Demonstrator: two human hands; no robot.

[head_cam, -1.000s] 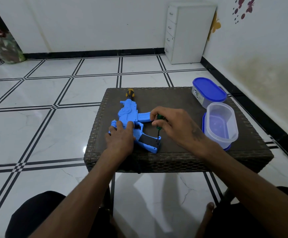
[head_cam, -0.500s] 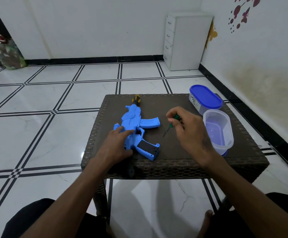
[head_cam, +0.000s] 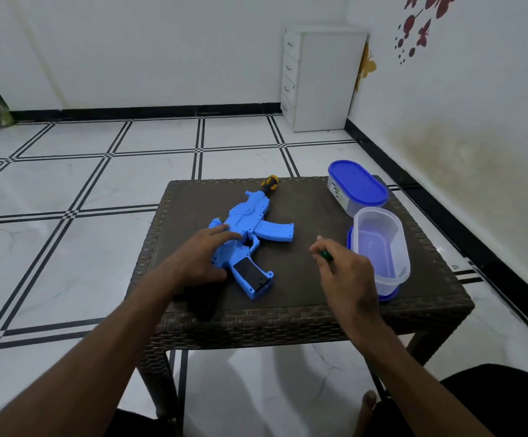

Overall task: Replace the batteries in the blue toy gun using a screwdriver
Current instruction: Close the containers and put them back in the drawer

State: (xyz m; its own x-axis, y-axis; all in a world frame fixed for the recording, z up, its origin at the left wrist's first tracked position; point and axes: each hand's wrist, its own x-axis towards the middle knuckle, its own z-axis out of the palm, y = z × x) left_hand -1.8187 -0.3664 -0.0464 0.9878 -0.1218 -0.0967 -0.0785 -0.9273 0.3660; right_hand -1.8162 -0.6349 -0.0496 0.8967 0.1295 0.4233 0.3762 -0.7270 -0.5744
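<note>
Bright even indoor light, soft shadows under the table [head_cam: 288, 323], glossy floor reflections, wide-angle bending at edges, slight blur

wicker table [head_cam: 288, 316], lidded tub [head_cam: 357, 187], open tub [head_cam: 379, 247], drawers [head_cam: 322, 80]

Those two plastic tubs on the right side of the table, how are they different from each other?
The far tub is closed with a solid blue lid, while the near tub is open and looks empty. The far tub carries a printed label on its side; the near tub's walls are plain and see-through. The near tub sits on a blue lid beneath it, the far one directly on the table. Both are oval tubs with rounded ends.
</note>
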